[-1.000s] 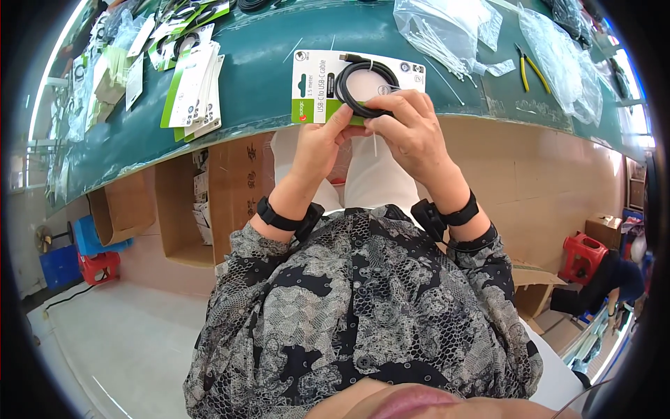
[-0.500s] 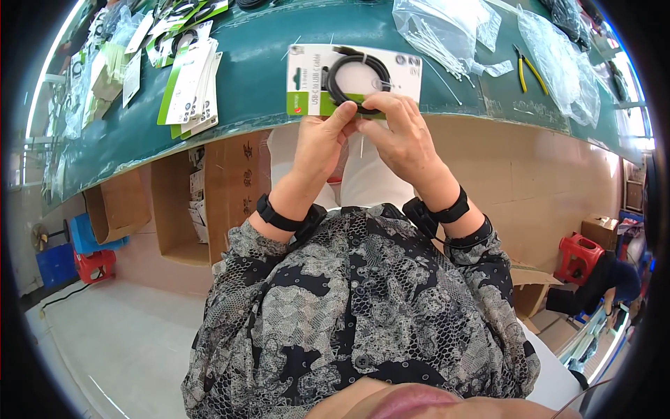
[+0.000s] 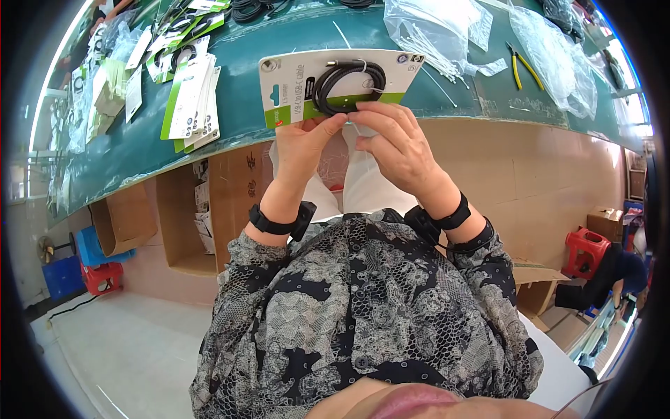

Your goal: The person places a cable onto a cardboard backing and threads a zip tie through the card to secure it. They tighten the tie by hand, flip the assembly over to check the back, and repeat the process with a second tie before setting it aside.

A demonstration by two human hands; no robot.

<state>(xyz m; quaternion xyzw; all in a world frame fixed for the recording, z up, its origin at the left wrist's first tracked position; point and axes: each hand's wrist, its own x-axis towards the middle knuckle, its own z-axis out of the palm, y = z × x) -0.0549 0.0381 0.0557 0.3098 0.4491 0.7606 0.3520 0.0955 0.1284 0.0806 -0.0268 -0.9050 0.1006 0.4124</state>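
Observation:
A white-and-green packaging card (image 3: 279, 91) is held up before me at the near edge of the table, tilted slightly. A coiled black cable (image 3: 325, 82) lies on its front, with a pale tie round the top of the coil. My left hand (image 3: 303, 150) grips the card's lower edge, its thumb in front and its other fingers mostly hidden behind. The fingertips of my right hand (image 3: 401, 143) press at the bottom of the coil, with the thumb curled below the card. A short white strip shows between the hands; I cannot tell whether it is gripped.
On the green table (image 3: 265, 38), stacked cards (image 3: 192, 101) lie left. Clear bags of white cable ties (image 3: 436, 42) lie right, near yellow-handled pliers (image 3: 523, 68). Black coils (image 3: 248, 10) rest at the far edge. An open cardboard box (image 3: 183, 220) stands below the table.
The card has come nearer and slightly left, and it has tilted. My left hand has moved a little left and down. The right thumb has dropped away from the fingertips.

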